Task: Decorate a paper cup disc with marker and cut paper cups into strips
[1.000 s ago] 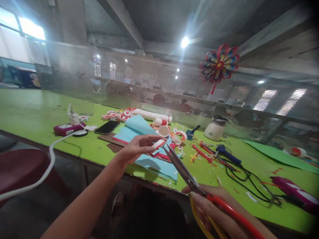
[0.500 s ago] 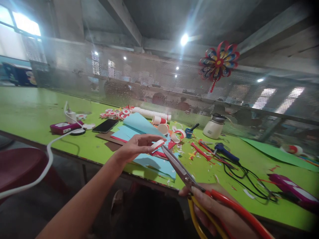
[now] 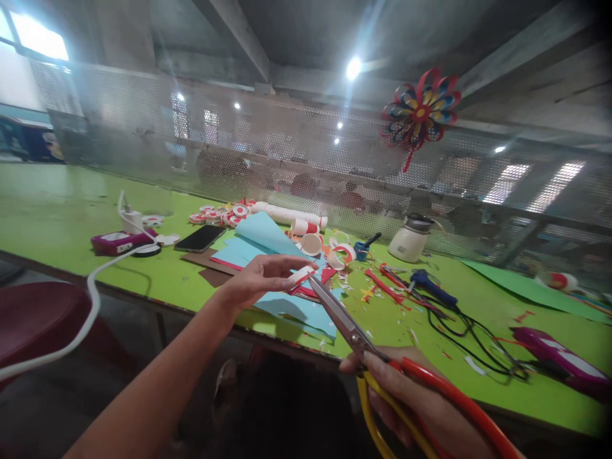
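Observation:
Between the thumb and fingers of my left hand (image 3: 258, 277) is a small white and red paper piece (image 3: 302, 275). My right hand (image 3: 396, 379) grips large scissors (image 3: 337, 309) with red and yellow handles. Their blades point up and left, look closed or nearly so, and the tips are right by the paper piece; I cannot tell whether they touch it. Below and behind my left hand lie light blue paper sheets (image 3: 268, 233) and some red paper. Parts of my right fingers are hidden inside the handles.
On the green table (image 3: 43, 204) are a phone (image 3: 199, 238), a purple power strip (image 3: 119, 242), cut paper cups (image 3: 312, 245), a glue gun (image 3: 433, 288) with black cord, a white kettle (image 3: 410, 242), green paper (image 3: 526, 290) and scraps. A paper flower (image 3: 421, 115) hangs near the mesh partition.
The view has shifted slightly. Both hands keep nearly the same pose, with the paper piece and the scissors still held; the paper piece is tilted a little differently.

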`<state>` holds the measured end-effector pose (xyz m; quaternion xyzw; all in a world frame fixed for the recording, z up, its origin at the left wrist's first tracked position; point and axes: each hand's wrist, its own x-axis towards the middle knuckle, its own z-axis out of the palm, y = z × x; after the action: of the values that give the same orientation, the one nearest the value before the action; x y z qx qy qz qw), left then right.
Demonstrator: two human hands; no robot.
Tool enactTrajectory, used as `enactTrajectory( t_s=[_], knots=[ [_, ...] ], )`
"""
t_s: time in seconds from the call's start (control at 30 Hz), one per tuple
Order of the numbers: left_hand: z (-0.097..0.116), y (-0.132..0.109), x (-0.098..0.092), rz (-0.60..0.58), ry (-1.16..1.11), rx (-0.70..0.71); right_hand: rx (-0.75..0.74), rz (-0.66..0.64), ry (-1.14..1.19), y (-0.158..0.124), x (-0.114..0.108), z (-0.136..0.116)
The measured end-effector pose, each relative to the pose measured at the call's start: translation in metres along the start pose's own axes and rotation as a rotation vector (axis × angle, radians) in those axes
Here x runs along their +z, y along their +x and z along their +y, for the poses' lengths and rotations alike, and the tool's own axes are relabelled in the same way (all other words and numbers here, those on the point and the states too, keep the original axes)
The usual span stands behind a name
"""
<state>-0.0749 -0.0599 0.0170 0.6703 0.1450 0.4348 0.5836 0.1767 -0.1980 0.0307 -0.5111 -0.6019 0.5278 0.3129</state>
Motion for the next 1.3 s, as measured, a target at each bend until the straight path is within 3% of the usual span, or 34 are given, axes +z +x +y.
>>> enactTrajectory(
  t_s=[0.47, 0.97, 1.3],
  knots=[
    [0.0, 0.0, 0.001, 0.029, -0.001, -0.024, 0.045, -0.018, 0.014, -0.002, 0.003, -0.004],
    [-0.004, 0.002, -0.003, -0.016, -0.008, -0.02, -0.039, -0.015, -0.065, 0.003, 0.001, 0.005],
    [-0.006, 0.002, -0.003, 0.003, -0.019, -0.03, 0.046, -0.011, 0.076, -0.007, -0.001, 0.012]
  ],
)
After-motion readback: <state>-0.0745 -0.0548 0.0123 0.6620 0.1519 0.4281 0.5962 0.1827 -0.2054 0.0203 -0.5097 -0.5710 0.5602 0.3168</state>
